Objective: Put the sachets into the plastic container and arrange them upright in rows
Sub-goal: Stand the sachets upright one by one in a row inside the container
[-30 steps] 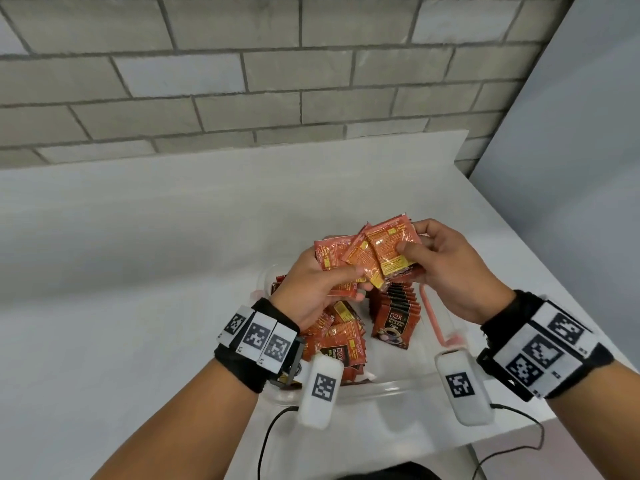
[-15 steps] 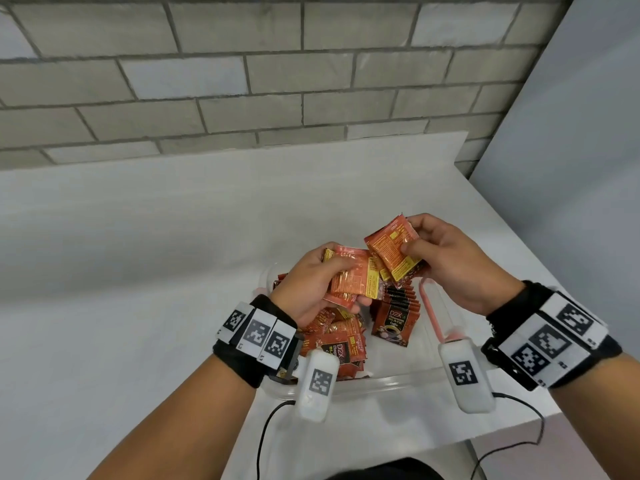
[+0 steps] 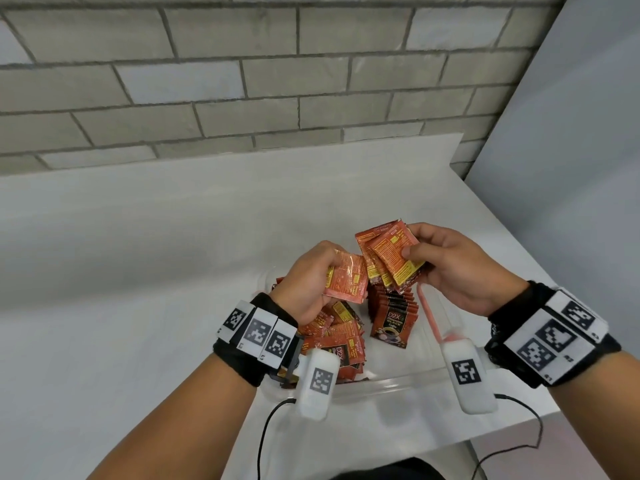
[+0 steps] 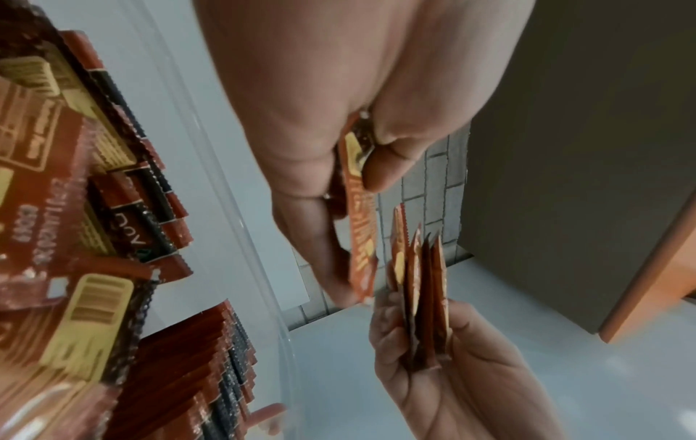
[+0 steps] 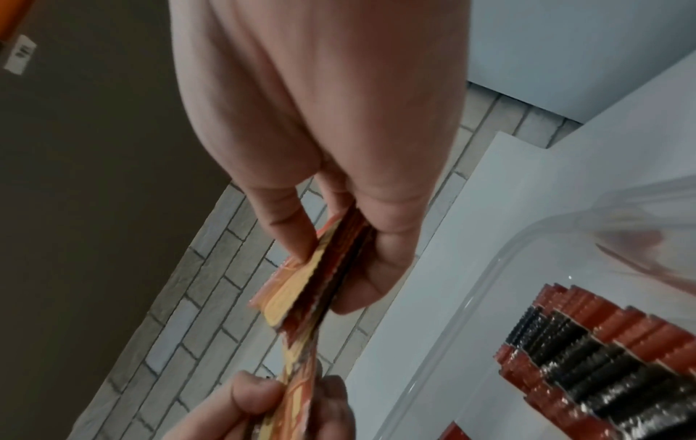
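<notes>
Head view: my left hand [image 3: 311, 277] pinches one orange sachet [image 3: 347, 279] between thumb and fingers, held above the clear plastic container [image 3: 398, 382]. My right hand [image 3: 457, 271] has its grip on a fanned bunch of sachets [image 3: 389, 258], thumb on top, just beside the left one. Inside the container, a row of sachets [image 3: 393, 317] stands upright on the right side; a loose pile [image 3: 341, 341] lies on the left. Container sits on the white counter [image 3: 138, 254], brick wall [image 3: 242, 81] behind.
</notes>
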The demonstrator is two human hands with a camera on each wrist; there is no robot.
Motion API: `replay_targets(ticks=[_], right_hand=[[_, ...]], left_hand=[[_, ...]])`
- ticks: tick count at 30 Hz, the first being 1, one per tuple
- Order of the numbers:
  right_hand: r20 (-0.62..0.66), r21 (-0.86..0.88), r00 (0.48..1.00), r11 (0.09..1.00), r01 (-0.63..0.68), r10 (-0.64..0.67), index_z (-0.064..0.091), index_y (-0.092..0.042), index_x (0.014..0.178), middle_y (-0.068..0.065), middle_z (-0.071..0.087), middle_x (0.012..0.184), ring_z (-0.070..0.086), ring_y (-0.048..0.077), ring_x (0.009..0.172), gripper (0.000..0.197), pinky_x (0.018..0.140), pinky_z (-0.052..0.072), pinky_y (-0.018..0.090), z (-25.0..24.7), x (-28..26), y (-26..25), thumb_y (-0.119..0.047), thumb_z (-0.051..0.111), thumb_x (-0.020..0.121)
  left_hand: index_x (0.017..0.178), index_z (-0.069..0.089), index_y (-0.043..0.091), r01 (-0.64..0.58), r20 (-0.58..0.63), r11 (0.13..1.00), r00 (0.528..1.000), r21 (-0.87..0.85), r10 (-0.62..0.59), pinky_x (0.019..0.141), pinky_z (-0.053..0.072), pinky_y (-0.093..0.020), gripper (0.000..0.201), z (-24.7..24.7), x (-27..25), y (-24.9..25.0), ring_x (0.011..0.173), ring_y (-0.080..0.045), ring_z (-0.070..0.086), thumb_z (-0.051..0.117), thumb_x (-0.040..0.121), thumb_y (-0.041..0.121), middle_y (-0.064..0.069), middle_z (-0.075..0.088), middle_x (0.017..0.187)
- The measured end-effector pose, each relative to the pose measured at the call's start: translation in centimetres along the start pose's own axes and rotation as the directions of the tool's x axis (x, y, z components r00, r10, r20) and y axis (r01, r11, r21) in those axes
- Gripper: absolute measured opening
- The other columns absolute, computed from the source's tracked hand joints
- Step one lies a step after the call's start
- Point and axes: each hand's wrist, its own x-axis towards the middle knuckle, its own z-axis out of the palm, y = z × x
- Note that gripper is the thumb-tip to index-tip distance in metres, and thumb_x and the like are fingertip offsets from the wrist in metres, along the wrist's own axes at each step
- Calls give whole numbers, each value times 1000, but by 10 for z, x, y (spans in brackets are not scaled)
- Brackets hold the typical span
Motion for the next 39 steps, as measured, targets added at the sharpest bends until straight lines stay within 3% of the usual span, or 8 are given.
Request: replay_targets(ticks=[6, 12, 14, 19, 23, 27, 32, 39], right_hand=[[-96, 173, 995, 985, -9, 26, 60, -8, 92, 5, 70, 80, 66, 15, 71, 21, 63, 57, 27, 0, 0, 5, 5, 44, 93], [-148, 215, 988, 977, -8, 41, 57, -6, 103, 9, 68, 87, 66, 17, 72, 17, 63, 57, 28, 6, 2, 6, 1, 45, 95], [-139, 222, 989, 975, -7, 39, 56, -6, 111, 10, 68, 91, 65, 18, 76, 20, 67, 57, 31, 10, 2, 5, 0, 45, 95], [-73, 203, 997, 979, 34, -19, 56, -7, 115, 8, 70, 95, 66, 19, 85, 23, 74, 56, 30, 19, -2, 4, -2, 45, 96], [-38, -22, 996, 996, 85, -86, 56, -13, 117, 8, 69, 104, 67, 19, 91, 25, 72, 54, 27, 35, -6, 8, -6, 53, 93], [-76, -741, 937, 649, 176, -340, 45, -33, 132, -7, 43, 129, 35, 10, 124, 51, 99, 30, 24, 27, -8, 8, -30, 66, 86], [354, -825, 852, 300, 479, -386, 10, -38, 146, -5, 12, 157, 8, 9, 141, 99, 111, 13, 28, 30, -17, 3, -39, 77, 73], [365, -889, 860, 141, 436, -356, 17, -23, 151, -3, 38, 145, 32, 13, 132, 100, 104, 18, 24, 32, -7, -1, -40, 77, 73]], left_hand=[[88, 52, 11, -206, -109, 975, 971, 84, 215, 65, 50, -31, 16, 2, 11, -5, 66, -14, 62, 53, 90, -5, -5, 62, 78], [93, 53, 8, -188, 72, 982, 979, -17, 189, 74, 58, -27, 17, 9, 11, -11, 80, -15, 66, 57, 86, -7, -9, 63, 88], [95, 57, 7, -185, 95, 982, 979, 26, 182, 74, 57, -27, 11, 14, 9, -11, 86, -16, 66, 62, 85, 9, -7, 67, 93], [122, 56, 7, -107, 137, 994, 985, 21, 103, 85, 52, -40, 67, 18, 10, -9, 103, -23, 62, 68, 76, 55, -5, 67, 108], [106, 63, 12, -94, 160, 992, 981, -87, 107, 92, 48, -42, 18, 33, 4, -6, 99, -25, 63, 59, 89, 16, -7, 71, 98], [109, 62, 5, -74, 92, 968, 991, -238, 98, 89, 51, -44, 30, 33, 7, -9, 91, -31, 67, 42, 89, -3, -19, 68, 102], [80, 61, 4, 11, 147, 942, 988, -334, 41, 54, 52, -25, 23, 28, 7, -8, 57, -20, 63, 38, 83, 0, -10, 62, 63], [70, 67, 10, 54, 208, 946, 978, -321, 14, 58, 52, -25, 10, 27, 9, -10, 65, -17, 64, 58, 69, 5, -7, 63, 68]])
